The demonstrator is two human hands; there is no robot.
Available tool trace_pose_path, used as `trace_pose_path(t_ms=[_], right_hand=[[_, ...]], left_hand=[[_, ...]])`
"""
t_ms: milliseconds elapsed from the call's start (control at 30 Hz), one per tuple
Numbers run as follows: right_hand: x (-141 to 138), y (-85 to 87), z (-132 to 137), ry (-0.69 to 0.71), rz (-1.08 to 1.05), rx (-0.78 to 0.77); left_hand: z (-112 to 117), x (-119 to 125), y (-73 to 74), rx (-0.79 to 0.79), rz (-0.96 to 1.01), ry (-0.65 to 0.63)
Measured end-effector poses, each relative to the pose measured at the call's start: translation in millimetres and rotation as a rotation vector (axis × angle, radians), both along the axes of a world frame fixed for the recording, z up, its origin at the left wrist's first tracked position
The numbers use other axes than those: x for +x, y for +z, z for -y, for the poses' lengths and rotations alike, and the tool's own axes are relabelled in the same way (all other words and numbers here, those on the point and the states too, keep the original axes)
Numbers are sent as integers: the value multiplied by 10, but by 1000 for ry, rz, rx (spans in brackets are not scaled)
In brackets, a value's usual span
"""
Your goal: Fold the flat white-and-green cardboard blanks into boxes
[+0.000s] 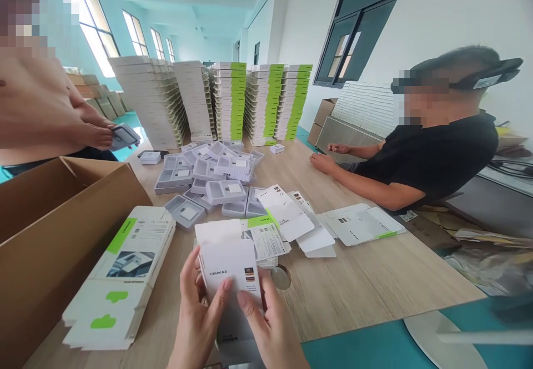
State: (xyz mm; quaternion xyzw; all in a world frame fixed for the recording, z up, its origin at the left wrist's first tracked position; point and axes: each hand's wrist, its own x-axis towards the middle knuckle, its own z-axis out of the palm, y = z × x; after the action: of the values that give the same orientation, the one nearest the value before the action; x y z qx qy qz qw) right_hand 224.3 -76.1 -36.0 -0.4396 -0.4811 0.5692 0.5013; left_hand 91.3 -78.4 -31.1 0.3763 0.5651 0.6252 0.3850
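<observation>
My left hand and my right hand both grip the sides of a white CEUKAZ carton low in the view, printed with small labels on its face. Its lower end is partly hidden behind my fingers. Just beyond the carton lies a pile of white printed card sheets with green marks. To the left of my left hand lies a stack of flat, unfolded white cartons with green patches. Several grey-and-white plastic trays are scattered further up the wooden table.
An open brown cardboard box stands at the left table edge. A standing person holds a grey tray. A seated person in black rests both forearms on the table. Tall stacks of white-and-green boxes rise behind the table.
</observation>
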Motion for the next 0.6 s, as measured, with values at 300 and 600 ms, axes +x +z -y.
trace_pose_path(t_ms=[300,600], right_hand=[[55,-19,50,-148,112,151],[99,72,98,-42,132,256]], left_hand=[[120,76,-22,24,-18,-114],[205,159,-136,50,-51,120]])
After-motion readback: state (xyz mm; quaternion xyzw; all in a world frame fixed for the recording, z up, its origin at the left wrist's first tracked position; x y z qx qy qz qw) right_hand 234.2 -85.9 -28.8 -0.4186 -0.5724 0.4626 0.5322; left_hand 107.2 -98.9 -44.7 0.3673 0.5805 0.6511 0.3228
